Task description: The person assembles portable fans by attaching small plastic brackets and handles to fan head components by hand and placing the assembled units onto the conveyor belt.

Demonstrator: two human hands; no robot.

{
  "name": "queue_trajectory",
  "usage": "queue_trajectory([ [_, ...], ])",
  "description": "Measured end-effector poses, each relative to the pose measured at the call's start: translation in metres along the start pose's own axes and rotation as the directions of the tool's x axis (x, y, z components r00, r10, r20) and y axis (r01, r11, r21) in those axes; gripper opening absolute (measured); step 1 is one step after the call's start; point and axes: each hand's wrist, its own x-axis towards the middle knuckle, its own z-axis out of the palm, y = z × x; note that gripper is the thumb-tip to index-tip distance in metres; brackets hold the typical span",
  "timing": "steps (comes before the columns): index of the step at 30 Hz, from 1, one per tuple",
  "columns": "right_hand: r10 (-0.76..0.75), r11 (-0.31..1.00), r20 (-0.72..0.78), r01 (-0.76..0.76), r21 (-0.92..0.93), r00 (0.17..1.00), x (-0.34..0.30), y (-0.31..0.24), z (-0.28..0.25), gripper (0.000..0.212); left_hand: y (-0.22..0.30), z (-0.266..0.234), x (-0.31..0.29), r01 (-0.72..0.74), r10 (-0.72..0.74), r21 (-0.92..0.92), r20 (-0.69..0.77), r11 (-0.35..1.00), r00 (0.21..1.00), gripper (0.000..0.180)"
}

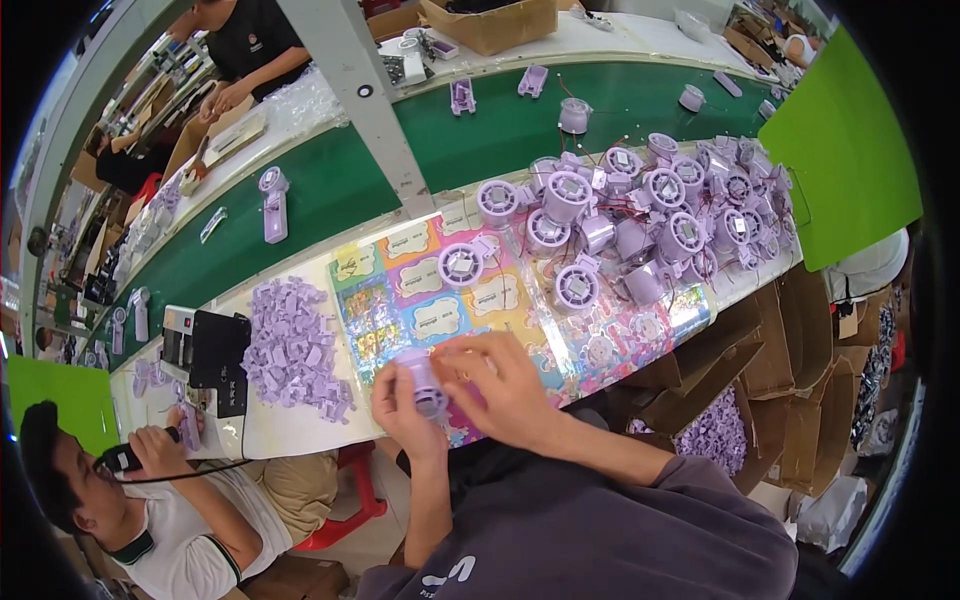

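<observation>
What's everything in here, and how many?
table: one, white, middle
patterned sheets: several, colourful, on the table
round part: one, purple, centre front
other round parts: dozens, purple, mostly heaped right
small parts: countless, purple, piled left
belt: one, green, beyond the table
boards: two, bright green, both sides
machine: one, black and silver, left
stool: one, red, lower left
cardboard boxes: several, brown, right and back
other people: several, black or white tops, mostly left
left hand: one, bare, holding the round part
right hand: one, bare, beside it
</observation>
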Motion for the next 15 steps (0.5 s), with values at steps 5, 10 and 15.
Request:
queue_trajectory([
  [5, 0.426, 0.820, 0.116, -0.437, 0.368, 0.897, -0.028, -0.006, 0.018, 0.071, 0.001, -0.017, 0.002, 0.299, -0.164, -0.200, 0.503, 0.933, 0.848, 0.050],
  [10, 0.288, 0.945, 0.016, -0.287, 0.158, 0.957, -0.027, 0.055, -0.008, 0.061, 0.035, 0.007, 0.062, -0.451, 0.193, 0.385, 0.548, 0.805, 0.814, 0.027],
  [15, 0.136, 0.989, 0.103, -0.141, 0.044, 0.985, -0.034, 0.094, -0.029, 0.055, 0.049, 0.033, 0.172, -0.556, 0.340, 0.551, 0.450, 0.622, 0.826, 0.012],
])
